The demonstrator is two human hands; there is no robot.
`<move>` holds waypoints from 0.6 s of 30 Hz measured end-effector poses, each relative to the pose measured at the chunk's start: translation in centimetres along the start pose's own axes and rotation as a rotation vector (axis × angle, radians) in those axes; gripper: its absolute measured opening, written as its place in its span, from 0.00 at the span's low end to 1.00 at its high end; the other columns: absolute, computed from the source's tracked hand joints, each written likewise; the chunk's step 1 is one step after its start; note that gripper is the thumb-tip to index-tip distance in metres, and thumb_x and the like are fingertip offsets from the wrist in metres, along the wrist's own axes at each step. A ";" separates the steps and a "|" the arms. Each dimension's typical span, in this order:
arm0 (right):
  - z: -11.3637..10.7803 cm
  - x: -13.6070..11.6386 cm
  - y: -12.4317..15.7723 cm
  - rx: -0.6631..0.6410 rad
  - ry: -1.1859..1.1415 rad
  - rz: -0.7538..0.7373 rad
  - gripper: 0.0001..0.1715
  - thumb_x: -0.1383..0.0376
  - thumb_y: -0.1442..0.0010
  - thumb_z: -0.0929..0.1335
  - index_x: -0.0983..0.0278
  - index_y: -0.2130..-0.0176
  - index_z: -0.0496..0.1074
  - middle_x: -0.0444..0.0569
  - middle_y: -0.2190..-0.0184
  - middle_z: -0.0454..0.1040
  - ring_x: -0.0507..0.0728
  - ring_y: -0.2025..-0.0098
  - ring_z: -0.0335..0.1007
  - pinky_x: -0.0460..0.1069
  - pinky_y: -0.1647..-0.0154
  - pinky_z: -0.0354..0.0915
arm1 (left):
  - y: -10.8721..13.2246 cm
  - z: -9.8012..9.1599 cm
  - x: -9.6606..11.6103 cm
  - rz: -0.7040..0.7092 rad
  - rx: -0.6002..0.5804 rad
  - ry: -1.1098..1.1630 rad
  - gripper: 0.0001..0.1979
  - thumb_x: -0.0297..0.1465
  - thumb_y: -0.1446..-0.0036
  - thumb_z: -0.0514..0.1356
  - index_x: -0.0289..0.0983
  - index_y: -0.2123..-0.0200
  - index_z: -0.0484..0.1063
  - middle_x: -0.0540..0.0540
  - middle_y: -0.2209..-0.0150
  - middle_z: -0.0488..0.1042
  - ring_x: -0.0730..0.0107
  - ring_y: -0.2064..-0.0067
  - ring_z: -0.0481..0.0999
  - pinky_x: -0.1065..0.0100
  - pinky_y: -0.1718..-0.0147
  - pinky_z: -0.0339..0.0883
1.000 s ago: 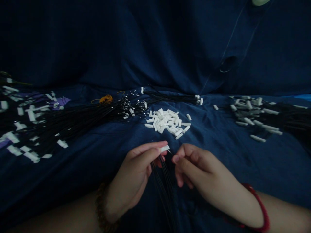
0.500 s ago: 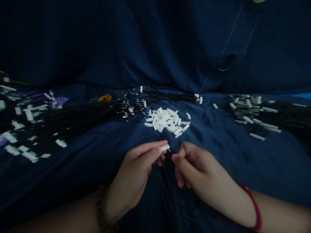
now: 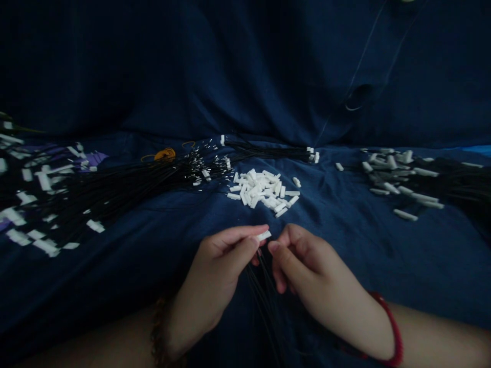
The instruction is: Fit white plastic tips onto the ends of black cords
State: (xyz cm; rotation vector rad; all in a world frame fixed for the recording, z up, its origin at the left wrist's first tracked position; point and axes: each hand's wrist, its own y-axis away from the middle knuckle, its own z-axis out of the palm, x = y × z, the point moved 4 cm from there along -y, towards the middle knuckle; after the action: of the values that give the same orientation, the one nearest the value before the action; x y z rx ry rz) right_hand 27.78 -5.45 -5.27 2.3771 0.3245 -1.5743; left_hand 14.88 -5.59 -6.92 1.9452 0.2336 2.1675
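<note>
My left hand (image 3: 215, 276) pinches a small white connector housing (image 3: 264, 235) between thumb and forefinger. My right hand (image 3: 307, 268) is closed in a pinch right beside it, thumb and forefinger at the housing's right end, holding a thin black wire. A bunch of black wires (image 3: 264, 301) hangs down between both hands over the dark blue cloth (image 3: 345, 240). A pile of loose white housings (image 3: 263, 190) lies just beyond my hands.
A large sheaf of black wires with metal tips and white tags (image 3: 76, 194) spreads at the left. Finished black wires with white housings (image 3: 402, 179) lie at the right. A yellow rubber band (image 3: 164, 153) sits behind the sheaf. Blue cloth rises at the back.
My right hand has moved slightly left, closing the small gap to the white housing. The view has shifted a little; the rest stays put.
</note>
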 end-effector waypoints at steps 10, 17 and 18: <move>-3.2 -2.0 -0.3 -0.064 0.527 -0.136 0.09 0.62 0.43 0.64 0.62 0.61 0.61 0.42 0.73 0.68 0.50 0.73 0.65 0.45 0.74 0.59 | -0.5 0.0 0.8 -0.041 0.005 0.137 0.11 0.32 0.50 0.60 0.37 0.62 0.76 0.46 0.64 0.76 0.71 0.62 0.69 0.69 0.61 0.60; -1.7 -3.6 4.4 -0.184 0.794 -0.540 0.10 0.71 0.52 0.66 0.61 0.68 0.63 0.40 0.73 0.68 0.49 0.76 0.65 0.43 0.78 0.57 | -0.5 -0.1 0.8 -0.058 -0.003 0.145 0.11 0.32 0.50 0.60 0.37 0.63 0.76 0.46 0.64 0.76 0.71 0.63 0.69 0.70 0.61 0.60; -0.9 -3.0 5.1 -0.308 0.785 -0.553 0.08 0.72 0.51 0.66 0.61 0.70 0.62 0.38 0.78 0.67 0.48 0.81 0.62 0.43 0.84 0.53 | -0.5 -0.1 0.8 -0.058 0.001 0.144 0.10 0.32 0.51 0.60 0.37 0.64 0.77 0.46 0.65 0.76 0.71 0.63 0.69 0.70 0.61 0.60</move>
State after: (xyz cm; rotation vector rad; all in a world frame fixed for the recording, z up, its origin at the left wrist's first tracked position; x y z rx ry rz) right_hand 29.07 -9.99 -1.62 2.6537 1.3580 -0.5668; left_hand 14.69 -4.93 -6.29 1.7617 0.3110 2.2719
